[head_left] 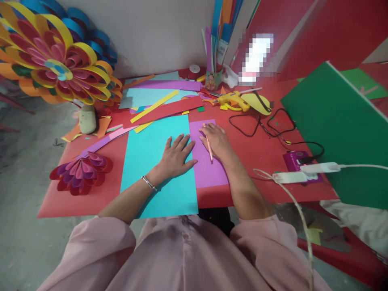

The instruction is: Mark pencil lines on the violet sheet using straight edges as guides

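Turquoise paper [148, 143] lies beneath your left hand [176, 159], its fingers spread flat, in the head view. Just beside it, your right hand [216, 139] rests on purple paper [211, 174], a pink pencil [209, 148] against its fingers; whether they clamp it, I cannot tell. Uneven palm pressure could skew the sheets; a loose pencil could roll.

Turquoise sheet [147, 151], red table [251, 147]!
Right of the sheet, purple paper [207, 176]; behind the sheet, yellow strip [154, 106], red strip [176, 110]!
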`<state>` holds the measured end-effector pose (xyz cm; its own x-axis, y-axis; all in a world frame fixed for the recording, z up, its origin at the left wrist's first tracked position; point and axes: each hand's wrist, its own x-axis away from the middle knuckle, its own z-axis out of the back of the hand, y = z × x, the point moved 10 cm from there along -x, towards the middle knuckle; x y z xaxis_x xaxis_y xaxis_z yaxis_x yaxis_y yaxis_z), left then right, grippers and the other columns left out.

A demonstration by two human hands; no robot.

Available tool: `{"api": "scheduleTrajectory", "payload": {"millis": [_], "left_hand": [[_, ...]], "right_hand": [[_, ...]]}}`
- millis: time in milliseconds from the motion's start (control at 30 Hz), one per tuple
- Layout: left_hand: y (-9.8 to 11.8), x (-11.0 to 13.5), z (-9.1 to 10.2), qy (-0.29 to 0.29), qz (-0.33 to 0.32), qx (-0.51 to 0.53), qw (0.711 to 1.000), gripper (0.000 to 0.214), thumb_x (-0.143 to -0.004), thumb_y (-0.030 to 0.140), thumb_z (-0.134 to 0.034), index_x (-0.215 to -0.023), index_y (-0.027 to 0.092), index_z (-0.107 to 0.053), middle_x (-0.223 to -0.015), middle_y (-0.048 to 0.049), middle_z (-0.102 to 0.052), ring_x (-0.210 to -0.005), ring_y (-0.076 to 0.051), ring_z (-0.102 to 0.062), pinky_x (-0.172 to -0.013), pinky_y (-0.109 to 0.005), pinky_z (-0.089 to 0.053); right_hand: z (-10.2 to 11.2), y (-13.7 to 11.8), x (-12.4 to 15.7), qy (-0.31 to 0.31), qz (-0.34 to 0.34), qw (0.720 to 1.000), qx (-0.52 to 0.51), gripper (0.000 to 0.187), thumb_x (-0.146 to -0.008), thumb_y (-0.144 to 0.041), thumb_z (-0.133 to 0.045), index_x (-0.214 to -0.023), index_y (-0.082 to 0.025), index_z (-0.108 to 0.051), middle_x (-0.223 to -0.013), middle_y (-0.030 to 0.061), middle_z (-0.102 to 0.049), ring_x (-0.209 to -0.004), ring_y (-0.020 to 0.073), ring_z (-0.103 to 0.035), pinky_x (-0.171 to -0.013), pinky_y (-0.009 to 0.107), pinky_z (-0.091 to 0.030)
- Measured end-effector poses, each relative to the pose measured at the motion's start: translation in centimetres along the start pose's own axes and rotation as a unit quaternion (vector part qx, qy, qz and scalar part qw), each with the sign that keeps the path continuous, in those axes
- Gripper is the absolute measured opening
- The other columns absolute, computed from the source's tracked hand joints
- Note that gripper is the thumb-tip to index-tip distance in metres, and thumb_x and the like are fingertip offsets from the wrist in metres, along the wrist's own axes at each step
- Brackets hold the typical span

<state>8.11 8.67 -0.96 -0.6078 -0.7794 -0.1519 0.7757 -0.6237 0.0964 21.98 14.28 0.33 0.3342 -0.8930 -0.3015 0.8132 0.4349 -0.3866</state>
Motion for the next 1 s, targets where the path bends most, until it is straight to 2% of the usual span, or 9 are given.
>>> {"api": "scheduleTrajectory", "payload": {"millis": [267, 433, 700, 1000], "left_hand": [[0.04, -0.03, -0.01, 0.002, -0.004, -0.005, 1.0, 0.074, -0.103, 0.07, -0.046, -0.16, 0.023, -0.046, -0.17, -0.0152, -0.04, -0.159, -0.038, -0.034, -0.129, -0.064, -0.016], [-0.01, -0.07, 0.19, 0.012, -0.005, 0.002, 1.0, 0.072, -0.102, 0.07, -0.048, -0.16, 0.027, -0.047, -0.169, -0.0134, -0.043, -0.158, -0.037, -0.035, -0.13, -0.062, -0.016], [-0.07, -0.25, 0.14, -0.019, 0.002, 0.027, 0.999, 0.077, -0.102, 0.073, -0.043, -0.161, 0.023, -0.046, -0.171, -0.0161, -0.038, -0.16, -0.039, -0.031, -0.129, -0.065, -0.013], [-0.23, -0.36, 0.1, -0.028, 0.01, 0.037, 0.999, 0.078, -0.101, 0.075, -0.043, -0.161, 0.026, -0.046, -0.172, -0.0146, -0.037, -0.161, -0.038, -0.03, -0.13, -0.063, -0.011]], "right_hand": [[0.05, -0.04, 0.0, 0.002, 0.002, 1.0, 0.003, 0.028, -0.105, -0.025, -0.054, -0.128, -0.019, -0.068, -0.148, 0.0152, -0.066, -0.145, 0.0336, -0.054, -0.119, 0.056, -0.041], [0.06, -0.1, -0.02, -0.001, 0.0, 1.0, 0.007, 0.028, -0.105, -0.025, -0.054, -0.128, -0.02, -0.068, -0.148, 0.0148, -0.066, -0.145, 0.0334, -0.054, -0.119, 0.056, -0.041], [-0.41, 0.33, -0.15, -0.022, -0.007, 1.0, -0.015, 0.032, -0.105, -0.027, -0.051, -0.134, -0.02, -0.066, -0.153, 0.0157, -0.061, -0.147, 0.0338, -0.05, -0.119, 0.058, -0.039], [-0.63, 0.62, -0.1, -0.025, -0.018, 0.999, -0.027, 0.033, -0.106, -0.029, -0.052, -0.135, -0.021, -0.064, -0.155, 0.0144, -0.06, -0.151, 0.0327, -0.046, -0.124, 0.059, -0.036]]}}
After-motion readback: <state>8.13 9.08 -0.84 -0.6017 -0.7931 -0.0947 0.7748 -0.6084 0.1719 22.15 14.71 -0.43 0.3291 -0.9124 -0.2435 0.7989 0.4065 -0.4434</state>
